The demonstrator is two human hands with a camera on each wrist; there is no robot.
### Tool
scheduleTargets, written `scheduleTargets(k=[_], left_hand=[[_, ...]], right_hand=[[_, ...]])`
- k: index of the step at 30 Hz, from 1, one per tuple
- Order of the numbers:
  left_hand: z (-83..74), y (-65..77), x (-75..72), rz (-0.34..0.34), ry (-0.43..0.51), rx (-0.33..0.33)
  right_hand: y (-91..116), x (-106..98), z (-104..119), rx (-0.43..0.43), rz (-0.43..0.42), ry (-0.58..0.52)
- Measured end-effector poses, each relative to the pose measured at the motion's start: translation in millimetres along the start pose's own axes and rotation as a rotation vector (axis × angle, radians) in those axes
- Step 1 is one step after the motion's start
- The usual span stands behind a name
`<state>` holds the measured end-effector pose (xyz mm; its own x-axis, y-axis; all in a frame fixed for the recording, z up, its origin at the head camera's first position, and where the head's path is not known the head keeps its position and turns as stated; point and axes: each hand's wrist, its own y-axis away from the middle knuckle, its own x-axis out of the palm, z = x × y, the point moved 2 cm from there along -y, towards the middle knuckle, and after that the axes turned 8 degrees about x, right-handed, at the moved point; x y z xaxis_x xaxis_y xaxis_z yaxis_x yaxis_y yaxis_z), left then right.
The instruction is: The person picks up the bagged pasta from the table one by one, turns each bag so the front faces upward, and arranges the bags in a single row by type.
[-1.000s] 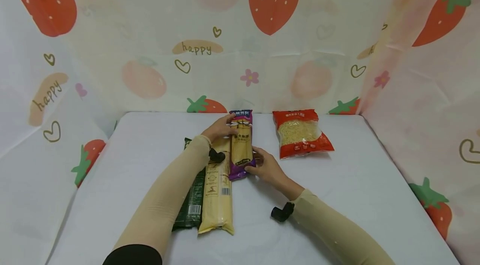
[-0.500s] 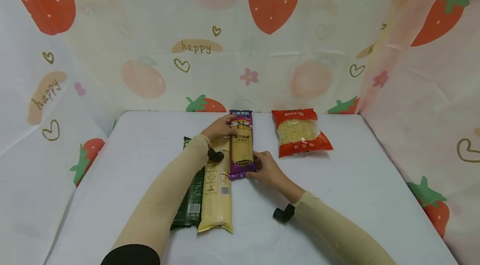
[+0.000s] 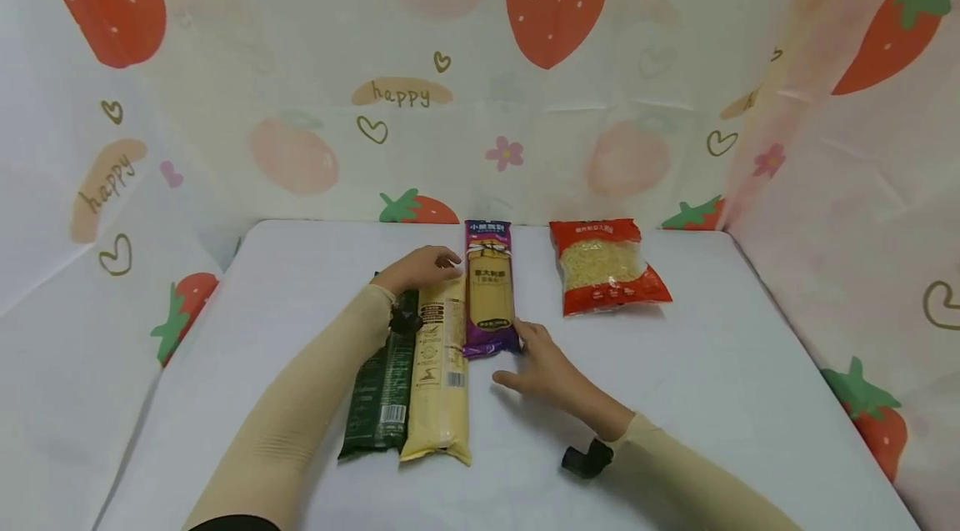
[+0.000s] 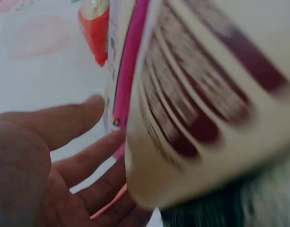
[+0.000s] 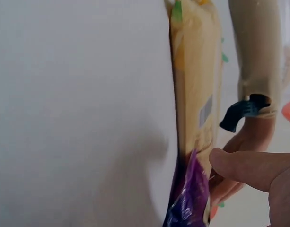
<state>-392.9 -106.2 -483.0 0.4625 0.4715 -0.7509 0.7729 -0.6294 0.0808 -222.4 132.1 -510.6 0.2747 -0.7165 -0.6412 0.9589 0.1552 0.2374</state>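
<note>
A purple spaghetti packet lies upright in the head view, its right edge beside my right hand. The thumb of that hand stands apart from the packet, and its fingertips are right at the packet's lower right side. My left hand hovers at the top end of the yellow pasta packet, fingers loosely extended and holding nothing. In the left wrist view the yellow packet hides part of those fingers. Left of the yellow packet, a dark green packet lies alongside, its upper end covered by the left wrist.
A red bag of pasta with a clear window lies at the back right of the white table. Fabric walls printed with strawberries rise behind and at both sides.
My left hand has let go of the purple packet and moved left. The right hand has loosened from the packet's lower corner, with its thumb drawn away. The packet stays lying in place.
</note>
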Motion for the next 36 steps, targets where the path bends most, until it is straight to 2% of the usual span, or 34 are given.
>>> scheduleTargets(k=[3, 8, 14, 19, 26, 36], left_hand=[[1.8, 10.3, -1.8, 0.011, -0.047, 0.022], [5.3, 22.8, -1.4, 0.018, -0.05, 0.047], [8.0, 28.1, 3.4, 0.032, -0.054, 0.08], [14.7, 29.9, 6.6, 0.039, -0.088, 0.086], [14.6, 36.4, 4.1, 0.041, -0.12, 0.059], [5.7, 48.5, 0.7, 0.057, -0.168, -0.01]], right_hand=[[14, 1, 5, -0.039, -0.011, 0.005], [35, 7, 15, -0.15, -0.019, 0.006], [48, 22, 25, -0.256, 0.065, 0.088], [50, 37, 33, -0.289, 0.151, 0.159], [52, 55, 44, -0.274, 0.22, 0.262], [54, 64, 56, -0.272, 0.204, 0.485]])
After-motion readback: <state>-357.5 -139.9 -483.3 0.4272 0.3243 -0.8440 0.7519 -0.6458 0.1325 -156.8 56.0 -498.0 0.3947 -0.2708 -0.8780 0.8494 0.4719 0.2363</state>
